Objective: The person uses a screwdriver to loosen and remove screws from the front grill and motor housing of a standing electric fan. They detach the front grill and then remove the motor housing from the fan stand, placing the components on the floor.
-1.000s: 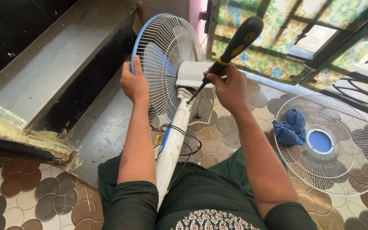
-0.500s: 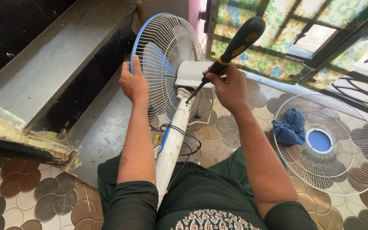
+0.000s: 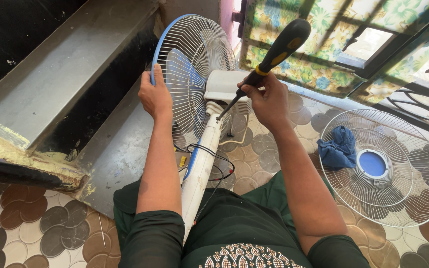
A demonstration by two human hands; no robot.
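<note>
- Head view, the hands: the left hand (image 3: 156,97) is clenched on the blue rim of the rear fan guard (image 3: 189,64), steadying the fan, which lies across the person's lap with its white stand column (image 3: 202,164) running down between the knees.
- Head view, the tool: the right hand (image 3: 269,101) grasps the screwdriver (image 3: 269,59) low on its black and yellow handle; the shaft slants down and left, with its tip at the joint where the column meets the white motor housing (image 3: 224,85).
- Doing this step well, as a judgement: the tip should sit square in the screw head before any turn, with the shaft in line with the screw rather than slanted, and with firm push along the shaft so it does not cam out. The grip on the guard needs to stay firm, since the fan can roll on the lap.
- Head view, in the way: loose black and red wires (image 3: 214,166) hang just beside the column, under the working point, and could be snagged if the tip slips. The wire mesh of the guard stands close to the right knuckles.
- Head view, around: 1 detached front guard (image 3: 388,173) lies on the patterned tile floor (image 3: 35,228) to the right, a blue cloth (image 3: 338,149) resting on it. A concrete step (image 3: 65,74) rises on the left, and a flowered curtain (image 3: 304,54) hangs behind.
</note>
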